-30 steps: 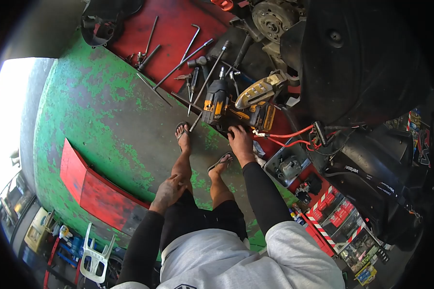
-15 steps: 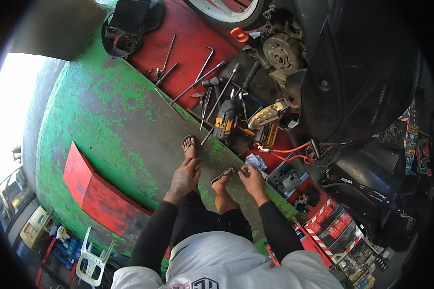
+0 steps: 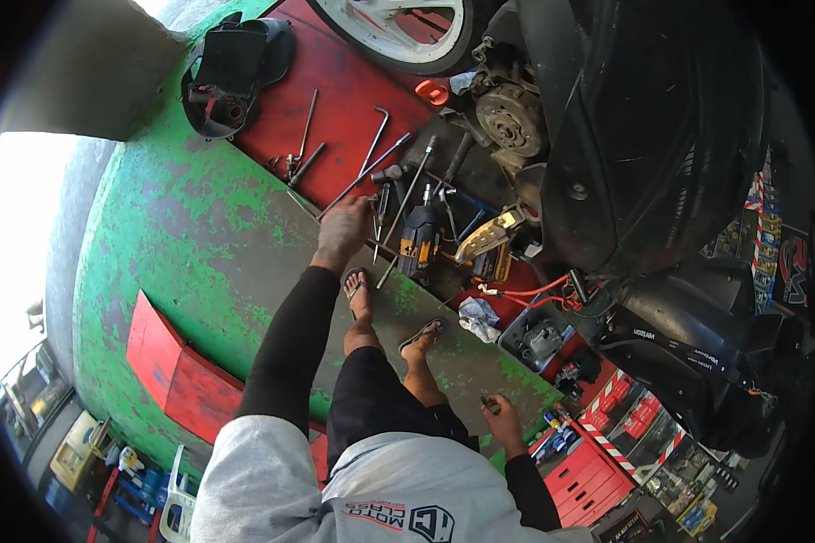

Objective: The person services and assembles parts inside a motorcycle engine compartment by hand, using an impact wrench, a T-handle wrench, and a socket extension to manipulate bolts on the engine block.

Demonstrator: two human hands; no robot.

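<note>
My left hand (image 3: 344, 228) reaches forward over the edge of the red platform (image 3: 335, 72), its fingertips down among the tools and partly hidden. Right beside those fingers lie a screwdriver (image 3: 383, 210) and a long T-handle wrench (image 3: 364, 176). A hammer (image 3: 388, 174), a hex key (image 3: 372, 140) and a long bar (image 3: 409, 204) are close by. Further right lies a yellow-and-black cordless impact wrench (image 3: 419, 242). Near my right thigh, my right hand (image 3: 503, 422) is closed with a small dark thing at its fingertips, which I cannot make out.
A scooter with an exposed engine (image 3: 510, 122) and black body panels (image 3: 652, 136) stands at right. A white-rimmed wheel (image 3: 417, 27) is at the top. A rag (image 3: 478, 319) lies by a metal tray (image 3: 513, 342). Red panels (image 3: 186, 371) rest on the green floor at left.
My left hand has moved forward from above my knees to the tools. My right hand has drawn back toward my right side. The view has shifted slightly.
</note>
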